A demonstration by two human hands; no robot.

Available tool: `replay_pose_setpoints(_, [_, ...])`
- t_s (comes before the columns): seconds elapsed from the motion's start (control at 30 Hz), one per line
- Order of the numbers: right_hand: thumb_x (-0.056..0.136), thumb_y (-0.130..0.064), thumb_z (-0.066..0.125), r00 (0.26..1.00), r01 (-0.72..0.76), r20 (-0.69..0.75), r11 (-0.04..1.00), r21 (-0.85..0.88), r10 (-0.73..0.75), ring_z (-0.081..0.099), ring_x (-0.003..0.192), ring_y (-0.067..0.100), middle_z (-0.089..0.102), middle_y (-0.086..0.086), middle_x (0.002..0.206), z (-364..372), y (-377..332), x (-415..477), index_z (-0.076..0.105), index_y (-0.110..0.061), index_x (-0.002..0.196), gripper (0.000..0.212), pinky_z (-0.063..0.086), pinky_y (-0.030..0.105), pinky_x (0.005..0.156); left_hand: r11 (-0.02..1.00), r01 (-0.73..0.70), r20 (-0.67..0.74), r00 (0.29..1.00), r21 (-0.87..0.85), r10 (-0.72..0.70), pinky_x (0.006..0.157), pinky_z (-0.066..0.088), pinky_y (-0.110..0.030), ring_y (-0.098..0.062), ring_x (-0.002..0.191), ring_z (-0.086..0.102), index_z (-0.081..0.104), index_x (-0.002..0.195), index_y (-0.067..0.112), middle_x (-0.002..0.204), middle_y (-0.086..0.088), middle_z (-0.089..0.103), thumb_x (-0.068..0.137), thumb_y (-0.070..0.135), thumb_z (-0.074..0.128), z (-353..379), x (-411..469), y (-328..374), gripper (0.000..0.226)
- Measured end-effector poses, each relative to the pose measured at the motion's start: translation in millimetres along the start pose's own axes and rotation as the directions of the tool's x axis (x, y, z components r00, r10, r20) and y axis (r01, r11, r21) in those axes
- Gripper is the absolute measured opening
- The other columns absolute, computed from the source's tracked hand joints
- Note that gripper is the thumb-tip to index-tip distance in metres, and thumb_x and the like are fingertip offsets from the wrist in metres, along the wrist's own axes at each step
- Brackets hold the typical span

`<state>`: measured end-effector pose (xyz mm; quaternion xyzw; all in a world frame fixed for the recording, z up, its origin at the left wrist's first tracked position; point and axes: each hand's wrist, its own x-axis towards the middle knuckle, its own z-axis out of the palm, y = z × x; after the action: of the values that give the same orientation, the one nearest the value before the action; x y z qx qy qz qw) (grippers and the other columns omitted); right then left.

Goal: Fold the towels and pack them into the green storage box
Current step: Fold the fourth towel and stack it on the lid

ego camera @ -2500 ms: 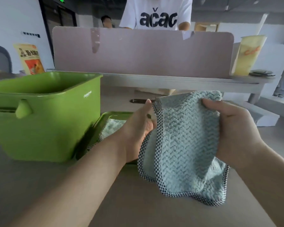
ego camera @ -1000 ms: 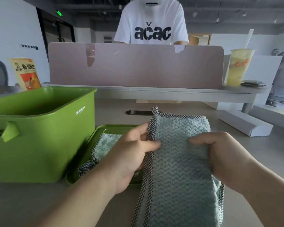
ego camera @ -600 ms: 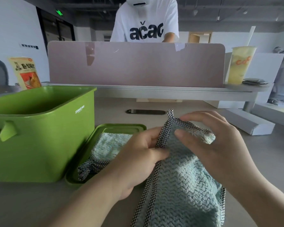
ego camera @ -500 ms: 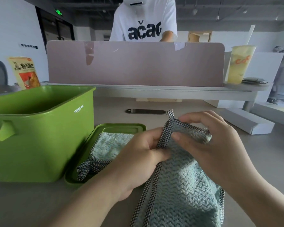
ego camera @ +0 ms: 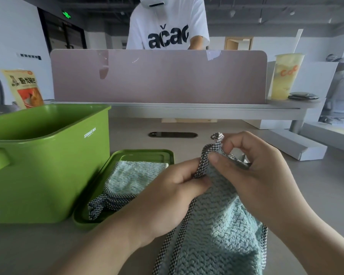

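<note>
- The right hand [ego camera: 262, 175] has closed in on the left hand [ego camera: 167, 197]. The teal towel [ego camera: 216, 231], stretched wide between them a second ago, is now bunched at its top edge.
- Both hands' fingers [ego camera: 219, 161] pinch the checked hem, almost touching, above the counter [ego camera: 316, 195].
- This looks like corners being matched; the fold is unfinished.
- A second towel [ego camera: 135, 175] lies on the green lid [ego camera: 147, 153] beside the green storage box [ego camera: 48, 175], both unmoved. The box floor is hidden, so it is possibly empty.
</note>
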<state>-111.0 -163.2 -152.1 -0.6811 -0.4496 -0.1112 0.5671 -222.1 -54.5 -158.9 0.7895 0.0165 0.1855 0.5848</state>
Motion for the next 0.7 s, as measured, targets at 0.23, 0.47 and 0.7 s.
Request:
replay_pose_setpoints(0.23, [0.078, -0.024, 0.071, 0.999, -0.028, -0.016, 0.993, 0.115, 0.03, 0.045, 0.052, 0.003, 0.056, -0.006, 0.061, -7.3, -1.7, 9.6, 0.057, -0.016, 0.072, 0.018, 0.035, 0.011, 0.05, 0.988, -0.071, -0.082, 0.993, 0.137, 0.083, 0.092, 0.051, -0.033, -0.004, 0.1, 0.066, 0.061, 0.115, 0.03, 0.107, 0.013, 0.071, 0.088, 0.016, 0.063, 4.4, -0.6, -0.3, 0.03])
replay_pose_setpoints(0.47, [0.049, -0.037, 0.087, 0.959, -0.216, 0.231, 0.949, 0.231, 0.162, 0.063, 0.083, 0.042, 0.07, 0.016, 0.094, -32.7, -15.6, 26.1, 0.063, -0.024, 0.089, 0.048, 0.05, 0.057, 0.08, 0.964, -0.121, -0.104, 0.983, 0.235, 0.149, 0.096, 0.047, -0.024, 0.004, 0.105, 0.062, 0.05, 0.126, 0.04, 0.114, 0.016, 0.068, 0.092, 0.011, 0.057, 1.3, 0.2, 6.6, 0.045])
replay_pose_setpoints(0.7, [0.059, -0.035, 0.072, 0.939, -0.211, 0.308, 0.966, 0.152, 0.156, 0.066, 0.092, 0.044, 0.074, 0.016, 0.09, -49.5, -39.8, 27.8, 0.075, -0.019, 0.087, 0.032, 0.048, 0.062, 0.09, 0.928, -0.171, -0.082, 0.975, 0.33, 0.208, 0.076, 0.052, -0.055, -0.029, 0.087, 0.067, 0.037, 0.123, 0.054, 0.101, 0.007, 0.071, 0.096, 0.019, 0.05, 1.6, -9.7, 28.8, 0.046])
